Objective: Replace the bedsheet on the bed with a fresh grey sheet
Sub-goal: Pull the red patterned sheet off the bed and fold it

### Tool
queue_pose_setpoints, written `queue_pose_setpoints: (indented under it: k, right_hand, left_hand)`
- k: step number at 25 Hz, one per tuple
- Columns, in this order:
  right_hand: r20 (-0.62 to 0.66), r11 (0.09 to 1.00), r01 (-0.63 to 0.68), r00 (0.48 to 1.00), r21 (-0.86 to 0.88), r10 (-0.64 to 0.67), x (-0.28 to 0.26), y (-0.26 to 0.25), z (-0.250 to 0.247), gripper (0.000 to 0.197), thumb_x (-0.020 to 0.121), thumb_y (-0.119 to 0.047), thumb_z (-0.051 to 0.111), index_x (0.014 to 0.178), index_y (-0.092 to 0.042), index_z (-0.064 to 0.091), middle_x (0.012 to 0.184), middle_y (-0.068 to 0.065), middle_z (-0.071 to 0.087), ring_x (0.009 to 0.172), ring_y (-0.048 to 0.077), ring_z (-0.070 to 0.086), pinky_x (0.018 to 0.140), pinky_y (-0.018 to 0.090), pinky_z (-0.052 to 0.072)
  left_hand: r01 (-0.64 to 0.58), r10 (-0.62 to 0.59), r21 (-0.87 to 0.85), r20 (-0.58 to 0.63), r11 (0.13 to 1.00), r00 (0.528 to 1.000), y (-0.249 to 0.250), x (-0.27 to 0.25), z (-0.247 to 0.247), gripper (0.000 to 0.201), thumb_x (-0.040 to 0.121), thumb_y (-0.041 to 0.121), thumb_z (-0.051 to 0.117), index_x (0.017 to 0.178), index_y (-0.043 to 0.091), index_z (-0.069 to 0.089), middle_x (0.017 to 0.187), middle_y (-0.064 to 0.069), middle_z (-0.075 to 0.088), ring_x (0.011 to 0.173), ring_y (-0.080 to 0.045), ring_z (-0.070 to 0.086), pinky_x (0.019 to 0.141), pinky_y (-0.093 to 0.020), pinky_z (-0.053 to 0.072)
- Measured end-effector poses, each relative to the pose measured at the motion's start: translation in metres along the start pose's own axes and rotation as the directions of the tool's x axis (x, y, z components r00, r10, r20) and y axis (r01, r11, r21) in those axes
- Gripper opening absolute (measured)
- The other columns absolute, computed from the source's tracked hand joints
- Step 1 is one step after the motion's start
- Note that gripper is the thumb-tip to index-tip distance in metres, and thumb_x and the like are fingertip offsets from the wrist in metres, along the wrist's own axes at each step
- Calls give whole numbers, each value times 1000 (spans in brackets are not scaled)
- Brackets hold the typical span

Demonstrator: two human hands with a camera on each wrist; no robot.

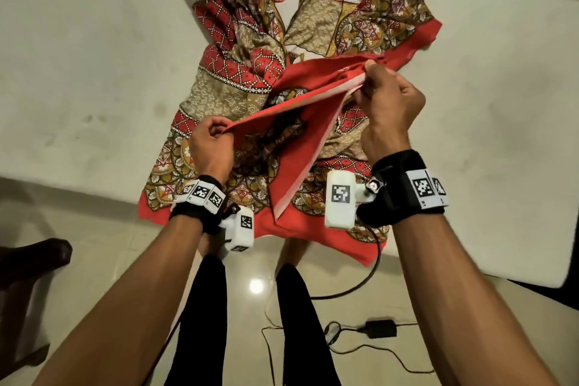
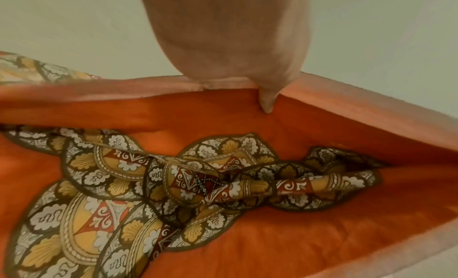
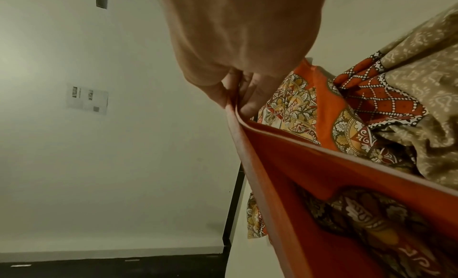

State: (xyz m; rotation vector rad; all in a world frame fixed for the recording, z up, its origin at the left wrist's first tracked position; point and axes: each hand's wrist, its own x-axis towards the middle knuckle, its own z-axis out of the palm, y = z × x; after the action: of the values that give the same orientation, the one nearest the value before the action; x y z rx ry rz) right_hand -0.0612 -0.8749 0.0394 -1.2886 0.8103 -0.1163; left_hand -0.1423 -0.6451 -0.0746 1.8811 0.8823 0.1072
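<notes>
Patterned bedsheet (image 1: 313,50): thin woven cloth, crumpled into soft folds, with a plain red border and panels of beige paisley, red dotted lattice and scalloped floral medallions; its pale reverse shows along the turned edge. It lies bunched on the bare off-white mattress (image 1: 94,56) of the bed, its near edge hanging over the mattress side toward the glossy tiled floor (image 1: 438,323). The red border is lifted clear of the heap and stretched taut between the two hands. Left hand (image 1: 211,147): fingers curled together, clamped on the lower end of the border. Right hand (image 1: 388,103): held higher, thumb and fingers (image 3: 250,98) pinched shut on the doubled hem. Both wrists carry black bands with white marker blocks. A black power adapter (image 1: 380,327) with trailing cables lies on the floor.
</notes>
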Motion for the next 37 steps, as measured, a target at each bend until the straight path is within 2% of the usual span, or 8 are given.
queue_pose_setpoints:
  k: [11, 14, 18, 22, 26, 29, 33, 37]
  right_hand:
    - [-181, 976, 86, 982, 200, -49, 29, -29, -18, 22, 82, 7, 77, 64, -2, 68, 68, 13, 63, 62, 23, 61, 60, 32, 55]
    - [-222, 962, 125, 972, 244, -70, 39, -36, -21, 30, 82, 10, 75, 57, -3, 64, 61, 10, 60, 55, 21, 58, 58, 32, 55]
    - [-152, 990, 60, 987, 128, -41, 24, -17, -12, 30, 85, 4, 77, 59, -7, 66, 59, 7, 61, 51, 17, 55, 52, 29, 49]
    - [-101, 993, 4, 995, 122, 8, 8, -4, -1, 14, 87, 1, 78, 75, -2, 71, 65, 8, 67, 58, 18, 62, 52, 26, 51]
    - [-54, 985, -45, 997, 166, 55, -12, -11, 6, 7, 87, 1, 78, 82, 0, 73, 74, 11, 71, 66, 21, 68, 56, 26, 57]
    - [-20, 983, -34, 999, 180, 38, -24, -21, 9, 15, 87, 1, 78, 74, -4, 72, 73, 10, 69, 65, 20, 67, 55, 26, 56]
    - [-26, 972, -36, 999, 232, 43, -29, -35, 14, 11, 87, 1, 78, 78, -2, 72, 76, 14, 71, 68, 23, 69, 60, 28, 60]
    - [-8, 971, -44, 999, 235, 47, -36, -36, 20, 9, 87, 1, 78, 81, -1, 71, 77, 14, 71, 71, 23, 71, 66, 32, 64]
  left_hand:
    - [105, -118, 136, 87, 985, 989, -58, -35, -1, 20, 83, -1, 68, 90, 18, 72, 89, 6, 71, 83, -10, 67, 78, -34, 61]
    - [-28, 25, 121, 27, 992, 999, -53, -39, -5, 13, 88, 5, 71, 92, 15, 64, 80, 10, 63, 70, 8, 58, 66, -18, 53]
    - [-334, 317, 245, 105, 910, 942, -54, -55, 4, 12, 94, 7, 60, 91, 18, 56, 80, 2, 64, 71, -20, 62, 62, -35, 54]
    - [-531, 445, 280, 318, 800, 837, -52, -75, 27, 28, 79, -10, 53, 87, 14, 67, 104, -1, 65, 83, -18, 59, 66, -35, 55]
    - [-395, 172, 367, 511, 842, 842, -60, -91, 57, 42, 81, 3, 57, 119, 16, 71, 131, -10, 53, 105, -31, 63, 94, -43, 54]
    - [-339, 52, 427, 556, 839, 830, -57, -103, 69, 45, 85, 28, 55, 127, 14, 66, 129, -7, 53, 106, -31, 63, 94, -42, 53]
    - [-214, 42, 266, 533, 940, 845, -39, -129, 62, 81, 70, 55, 25, 123, 8, 63, 124, -15, 58, 112, -38, 59, 97, -49, 49]
    - [-201, 126, 144, 412, 969, 903, -33, -145, 62, 88, 81, 73, 51, 143, 12, 52, 155, -18, 41, 141, -39, 42, 111, -54, 41]
